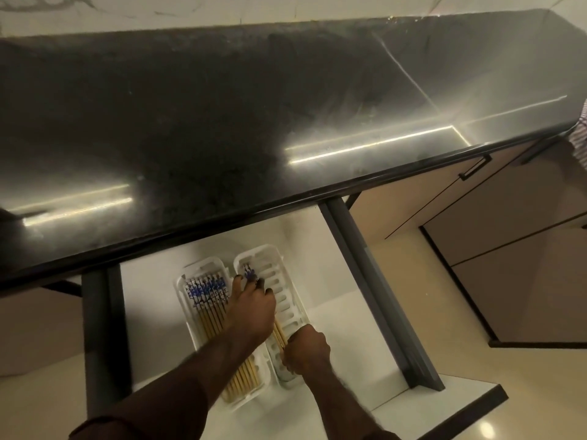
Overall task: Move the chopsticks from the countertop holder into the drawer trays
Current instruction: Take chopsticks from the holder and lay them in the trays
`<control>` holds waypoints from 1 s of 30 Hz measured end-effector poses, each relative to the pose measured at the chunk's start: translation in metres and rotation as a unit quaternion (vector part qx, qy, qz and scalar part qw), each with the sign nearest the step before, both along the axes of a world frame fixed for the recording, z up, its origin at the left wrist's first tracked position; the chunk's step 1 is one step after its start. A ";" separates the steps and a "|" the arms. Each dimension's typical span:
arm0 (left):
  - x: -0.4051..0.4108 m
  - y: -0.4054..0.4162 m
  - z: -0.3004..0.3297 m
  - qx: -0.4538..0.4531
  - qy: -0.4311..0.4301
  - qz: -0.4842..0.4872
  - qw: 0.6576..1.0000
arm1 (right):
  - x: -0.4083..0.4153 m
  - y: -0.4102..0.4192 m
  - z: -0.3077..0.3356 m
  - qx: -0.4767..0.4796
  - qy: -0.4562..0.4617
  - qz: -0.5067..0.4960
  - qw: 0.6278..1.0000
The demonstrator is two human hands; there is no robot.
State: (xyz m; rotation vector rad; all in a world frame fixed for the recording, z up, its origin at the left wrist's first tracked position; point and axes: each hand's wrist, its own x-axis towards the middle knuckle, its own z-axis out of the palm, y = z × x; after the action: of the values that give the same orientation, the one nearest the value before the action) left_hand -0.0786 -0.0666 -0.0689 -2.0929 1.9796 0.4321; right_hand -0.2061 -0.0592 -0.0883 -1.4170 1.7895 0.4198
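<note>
In the open drawer (317, 249), at six o'clock, the left hand (251, 309) and the right hand (306, 350) both grasp chopsticks (279, 335) over the right tray (286, 281); the left tray (184, 300) is full.

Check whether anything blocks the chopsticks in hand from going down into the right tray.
Nothing visible does. The left hand and right hand hold the chopsticks already over the right tray, whose slots beside them lie bare.
</note>
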 end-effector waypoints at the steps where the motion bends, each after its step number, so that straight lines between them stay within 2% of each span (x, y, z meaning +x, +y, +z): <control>1: 0.002 0.000 -0.002 0.011 -0.007 -0.012 1.000 | 0.001 0.000 -0.001 -0.003 0.002 0.010 1.000; 7: 0.005 -0.003 -0.003 0.036 -0.040 -0.068 0.996 | 0.006 0.007 -0.001 -0.030 0.003 0.070 0.997; 12: 0.006 -0.005 -0.005 0.038 -0.040 -0.072 0.996 | 0.001 0.013 -0.002 -0.084 -0.001 0.106 0.991; 22: 0.008 -0.008 -0.002 0.025 -0.030 -0.063 0.997 | 0.006 0.018 -0.001 -0.127 -0.014 0.108 0.986; 30: 0.009 -0.006 0.007 0.008 0.005 -0.060 0.998 | 0.004 0.010 0.016 -0.103 -0.050 0.108 0.988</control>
State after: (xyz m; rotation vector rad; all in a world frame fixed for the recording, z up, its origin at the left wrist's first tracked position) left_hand -0.0698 -0.0723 -0.0623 -1.9547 2.0865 0.4347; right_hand -0.2025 -0.0490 -0.0727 -1.7543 1.6423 0.2728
